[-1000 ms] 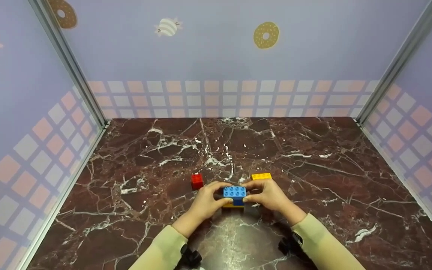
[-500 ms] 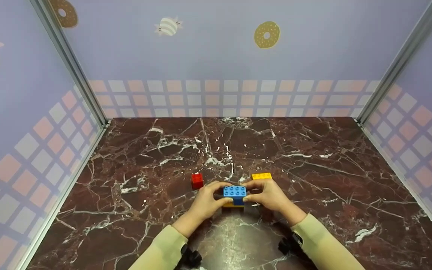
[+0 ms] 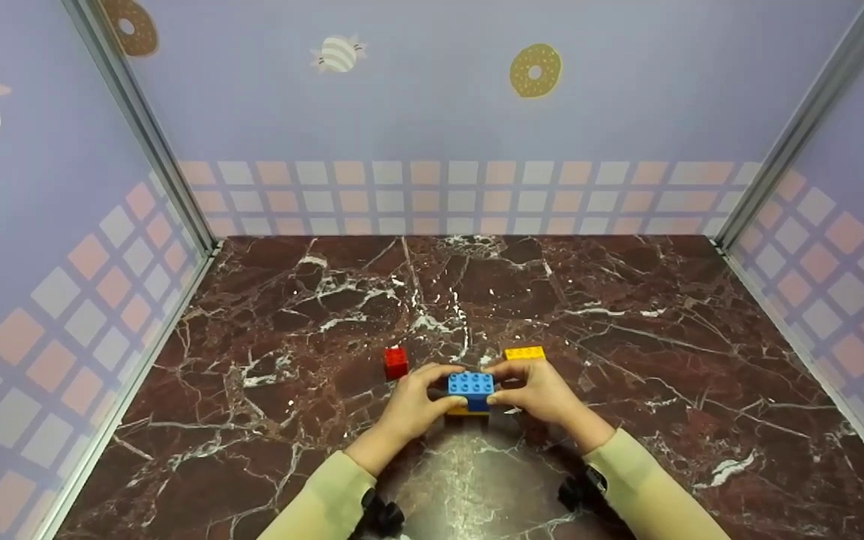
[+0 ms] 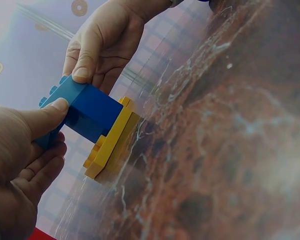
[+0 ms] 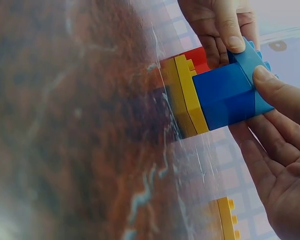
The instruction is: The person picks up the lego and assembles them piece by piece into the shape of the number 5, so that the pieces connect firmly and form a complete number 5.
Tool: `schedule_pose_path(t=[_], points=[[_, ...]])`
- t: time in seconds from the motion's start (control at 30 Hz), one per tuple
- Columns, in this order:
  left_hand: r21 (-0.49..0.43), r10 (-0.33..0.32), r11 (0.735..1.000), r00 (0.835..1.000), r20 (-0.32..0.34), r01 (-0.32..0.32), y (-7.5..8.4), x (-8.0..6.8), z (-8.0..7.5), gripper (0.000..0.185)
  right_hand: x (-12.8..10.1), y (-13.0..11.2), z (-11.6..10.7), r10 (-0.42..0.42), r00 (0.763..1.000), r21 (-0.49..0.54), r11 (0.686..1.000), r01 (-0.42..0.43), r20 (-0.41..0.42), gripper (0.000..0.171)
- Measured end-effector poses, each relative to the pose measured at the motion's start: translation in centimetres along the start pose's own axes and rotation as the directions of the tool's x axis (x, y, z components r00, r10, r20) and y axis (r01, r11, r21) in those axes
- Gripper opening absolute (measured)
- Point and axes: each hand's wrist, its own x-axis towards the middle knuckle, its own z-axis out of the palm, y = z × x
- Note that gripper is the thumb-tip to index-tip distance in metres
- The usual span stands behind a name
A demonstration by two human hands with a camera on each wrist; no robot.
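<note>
Both hands pinch the same piece: the left hand (image 3: pixel 411 405) has its thumb curled onto the near top edge of the blue studded plastic building brick (image 3: pixel 469 385) with its fingers wrapped round the far side, and the right hand (image 3: pixel 541 391) mirrors it from the other end — thumb on the top edge, fingers curled behind. In the wrist views the blue brick sits on a thin yellow studded plastic plate (image 4: pixel 110 142), which itself lies flat on the dark red marble-patterned tabletop (image 3: pixel 627 315), near the front and about the middle. Whether the brick is fully seated on the plate's studs cannot be told; the left wrist view suggests it overhangs the plate to one side. The likely trouble, as I judge it, is uneven force — if one thumb bears down harder than the other, the brick could tip and seat crooked, or the thin plate could skid on the smooth top, since nothing holds it but the brick above. A pull upward could as easily lift the plate along with it. A small red plastic brick (image 3: pixel 395 362) stands just beyond the left hand's knuckles, close enough to be knocked by a sliding stack, and a second flat yellow plastic plate (image 3: pixel 524 352) lies just beyond the right hand's fingers
</note>
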Motion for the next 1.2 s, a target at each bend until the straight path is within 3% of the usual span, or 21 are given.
schedule_pose_path(t=[0.5,0.97,1.2], points=[[-0.045,0.010,0.999,1.000,0.009,-0.009,-0.2,0.1,-0.1,0.047,0.0,-0.1,-0.1,-0.001,1.000,0.001,1.000,0.001,0.006,0.037],[-0.219,-0.025,0.975,0.998,0.058,0.038,-0.5,0.1,-0.3,0.045,-0.1,0.1,0.0,-0.011,1.000,0.014,1.000,0.011,0.011,0.037],[-0.231,-0.035,0.971,0.996,0.082,0.053,-1.0,0.1,-0.8,0.045,-0.1,0.0,0.0,-0.018,1.000,0.022,1.000,0.018,0.015,0.036]])
